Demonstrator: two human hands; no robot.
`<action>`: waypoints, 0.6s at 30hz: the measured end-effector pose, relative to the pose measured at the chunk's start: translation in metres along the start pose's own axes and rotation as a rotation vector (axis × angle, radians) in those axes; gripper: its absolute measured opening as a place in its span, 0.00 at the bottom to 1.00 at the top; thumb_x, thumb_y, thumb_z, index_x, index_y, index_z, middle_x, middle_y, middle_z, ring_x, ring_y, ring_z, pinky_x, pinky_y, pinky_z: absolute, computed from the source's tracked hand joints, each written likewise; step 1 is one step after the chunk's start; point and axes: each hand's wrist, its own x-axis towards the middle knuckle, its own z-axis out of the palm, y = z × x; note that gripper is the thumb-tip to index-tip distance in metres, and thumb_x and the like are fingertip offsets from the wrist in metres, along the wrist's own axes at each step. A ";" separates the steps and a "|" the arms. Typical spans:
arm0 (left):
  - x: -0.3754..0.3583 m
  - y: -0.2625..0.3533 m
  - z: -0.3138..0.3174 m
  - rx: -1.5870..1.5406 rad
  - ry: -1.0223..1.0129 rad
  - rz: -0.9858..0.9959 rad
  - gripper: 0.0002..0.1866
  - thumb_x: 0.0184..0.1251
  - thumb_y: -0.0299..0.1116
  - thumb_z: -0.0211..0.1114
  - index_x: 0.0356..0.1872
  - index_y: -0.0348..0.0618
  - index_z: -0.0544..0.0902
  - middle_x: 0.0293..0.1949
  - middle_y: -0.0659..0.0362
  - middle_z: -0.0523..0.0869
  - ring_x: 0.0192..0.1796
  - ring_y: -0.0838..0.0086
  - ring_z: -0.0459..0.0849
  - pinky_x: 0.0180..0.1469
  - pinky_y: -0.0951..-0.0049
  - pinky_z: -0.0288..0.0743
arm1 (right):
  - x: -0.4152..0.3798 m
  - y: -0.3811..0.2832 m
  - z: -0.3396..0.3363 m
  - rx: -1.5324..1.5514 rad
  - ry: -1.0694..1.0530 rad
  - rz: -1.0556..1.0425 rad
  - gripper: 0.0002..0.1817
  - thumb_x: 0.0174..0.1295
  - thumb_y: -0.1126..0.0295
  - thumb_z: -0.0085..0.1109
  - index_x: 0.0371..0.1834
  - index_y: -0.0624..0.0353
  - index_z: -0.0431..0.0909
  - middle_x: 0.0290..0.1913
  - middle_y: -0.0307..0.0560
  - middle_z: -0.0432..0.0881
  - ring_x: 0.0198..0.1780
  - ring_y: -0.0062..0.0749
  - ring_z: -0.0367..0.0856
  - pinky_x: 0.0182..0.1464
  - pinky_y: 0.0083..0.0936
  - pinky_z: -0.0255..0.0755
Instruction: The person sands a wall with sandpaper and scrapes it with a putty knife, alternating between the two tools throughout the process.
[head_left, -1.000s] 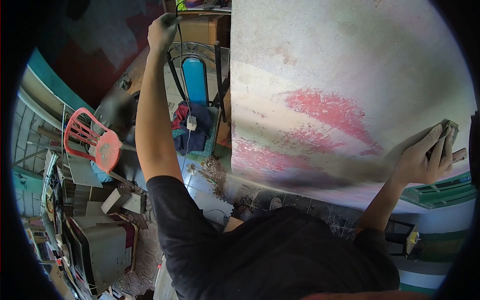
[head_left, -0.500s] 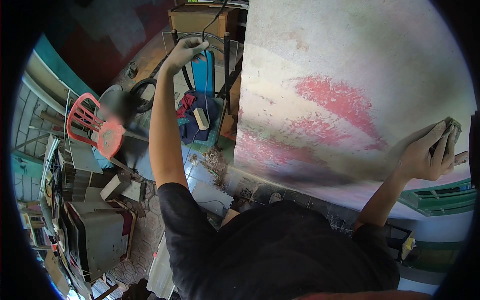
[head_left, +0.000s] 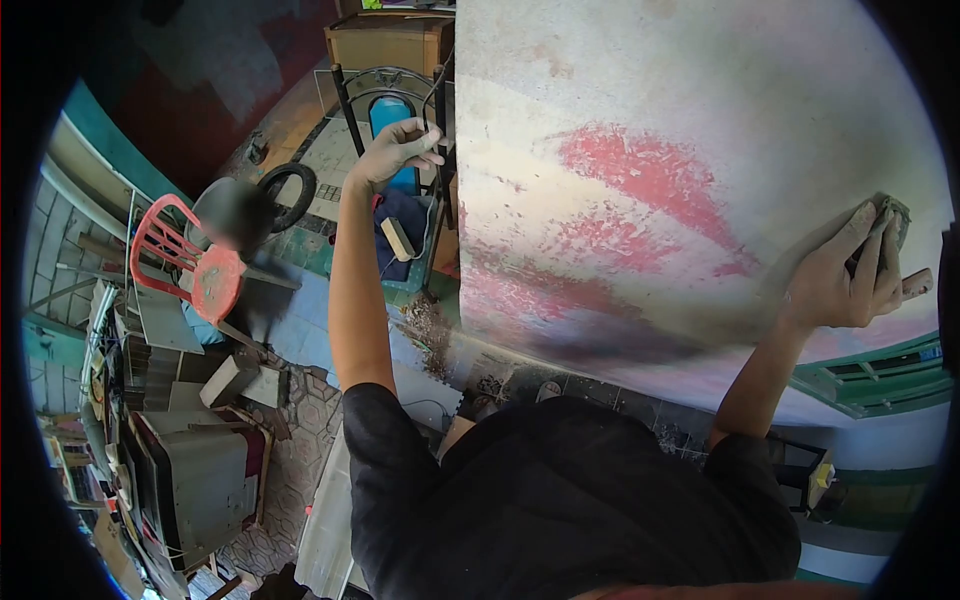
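Observation:
Raised in front of the black metal chair [head_left: 346,115], my left hand [head_left: 402,152] pinches a thin dark cable [head_left: 426,105] between thumb and fingers. On the right, my right hand [head_left: 850,270] is closed around a grey, dusty scraper [head_left: 898,222], its handle end sticking out below the fingers. The scraper's flat part is at the painted wall [head_left: 640,90]. Red patches [head_left: 640,165] show through the wall's pale coating, left of my right hand.
Dark cloth and a pale block [head_left: 397,240] lie on the chair seat. Debris [head_left: 428,330] covers the floor beside the wall's corner. A red plastic chair [head_left: 217,283] and a tyre [head_left: 290,200] are at the left. A green window frame [head_left: 870,380] is low right.
My right hand has moved up along the wall with the scraper. My left hand has moved down and right, still pinching the cable. The view has shifted slightly.

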 end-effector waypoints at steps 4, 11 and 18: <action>-0.004 -0.001 0.012 -0.002 0.029 0.031 0.21 0.72 0.44 0.75 0.55 0.41 0.84 0.44 0.60 0.89 0.39 0.77 0.91 0.38 0.78 0.81 | 0.003 -0.006 -0.003 0.025 -0.013 0.031 0.11 0.64 0.65 0.77 0.46 0.55 0.94 0.47 0.41 0.91 0.54 0.40 0.84 0.79 0.63 0.61; -0.021 0.006 0.015 0.187 0.103 -0.002 0.30 0.70 0.54 0.75 0.63 0.41 0.82 0.38 0.64 0.87 0.29 0.83 0.84 0.29 0.81 0.69 | 0.012 -0.019 -0.009 0.024 -0.020 0.049 0.10 0.63 0.67 0.77 0.45 0.57 0.94 0.45 0.41 0.92 0.51 0.36 0.83 0.79 0.65 0.59; -0.026 0.008 0.002 0.192 0.210 0.072 0.32 0.81 0.54 0.62 0.65 0.30 0.78 0.55 0.54 0.90 0.30 0.81 0.78 0.34 0.78 0.73 | 0.012 -0.018 -0.015 -0.054 -0.054 0.036 0.12 0.62 0.68 0.78 0.47 0.58 0.94 0.53 0.40 0.91 0.52 0.41 0.77 0.54 0.34 0.75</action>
